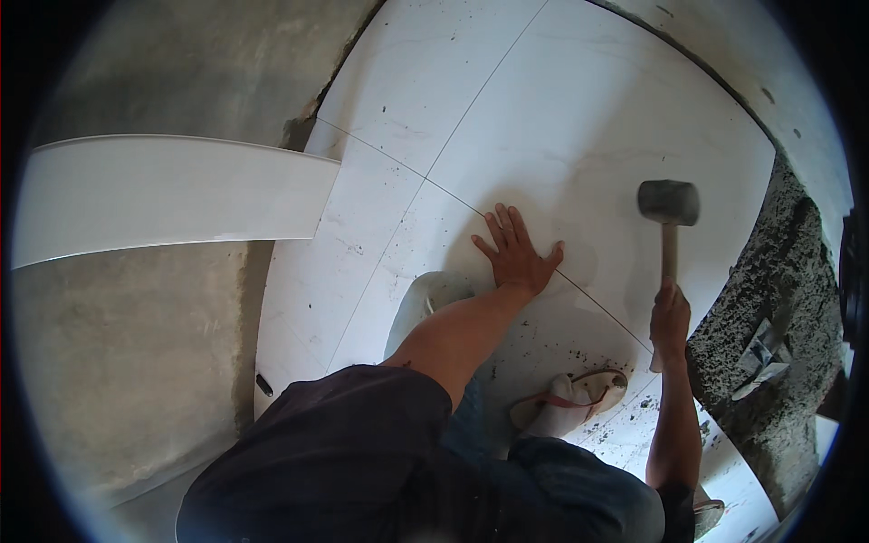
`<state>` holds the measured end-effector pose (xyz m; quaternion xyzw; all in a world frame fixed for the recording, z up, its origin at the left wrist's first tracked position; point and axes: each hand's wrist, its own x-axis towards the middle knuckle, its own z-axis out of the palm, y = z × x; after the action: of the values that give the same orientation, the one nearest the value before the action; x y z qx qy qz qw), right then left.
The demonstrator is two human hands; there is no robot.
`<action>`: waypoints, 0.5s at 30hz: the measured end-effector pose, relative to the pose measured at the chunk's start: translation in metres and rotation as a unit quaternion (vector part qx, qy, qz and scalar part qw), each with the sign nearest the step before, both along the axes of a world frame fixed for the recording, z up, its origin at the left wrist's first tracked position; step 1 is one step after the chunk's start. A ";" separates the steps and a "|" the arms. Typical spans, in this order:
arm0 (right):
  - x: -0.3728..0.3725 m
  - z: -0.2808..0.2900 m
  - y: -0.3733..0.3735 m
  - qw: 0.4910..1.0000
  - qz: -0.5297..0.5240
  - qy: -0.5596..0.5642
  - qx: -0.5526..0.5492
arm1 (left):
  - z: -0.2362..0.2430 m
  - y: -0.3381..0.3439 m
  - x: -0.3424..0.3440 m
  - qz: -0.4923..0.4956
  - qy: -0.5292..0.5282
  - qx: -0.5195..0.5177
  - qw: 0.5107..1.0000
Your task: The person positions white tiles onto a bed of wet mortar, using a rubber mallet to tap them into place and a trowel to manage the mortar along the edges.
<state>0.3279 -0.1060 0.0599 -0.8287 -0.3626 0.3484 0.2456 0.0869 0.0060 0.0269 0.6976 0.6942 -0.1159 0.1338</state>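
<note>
My left hand (pixel 520 258) lies flat with fingers spread on the large white floor tiles (pixel 579 118), over a thin joint between two of them. A rubber mallet (pixel 668 202) with a dark head and a wooden handle is in my right hand (pixel 670 321), whose fingers wrap round the handle near its lower end. The mallet's head is over the tile to the right of my left hand; whether it touches the surface I cannot tell. Dark crumbs are scattered on the tile below my left hand.
Grey loose mortar (pixel 760 290) borders the tiles on the right, with a pale crumpled-looking object (pixel 765 357) on it. A long white tile strip (pixel 172 190) meets the floor at left. A small black object (pixel 263 385) lies at the left edge. My sandalled foot (pixel 579 398) stands between my arms.
</note>
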 end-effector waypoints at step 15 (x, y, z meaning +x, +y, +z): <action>0.033 -0.029 -0.034 0.996 -0.070 -0.051 -0.009 | 0.004 -0.076 0.078 -0.264 -0.137 -0.071 0.952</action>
<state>0.3610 -0.1404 0.0313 -0.8708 -0.3126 0.2913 0.2433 0.1650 -0.0701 0.0310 0.8537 0.4505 -0.0992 0.2418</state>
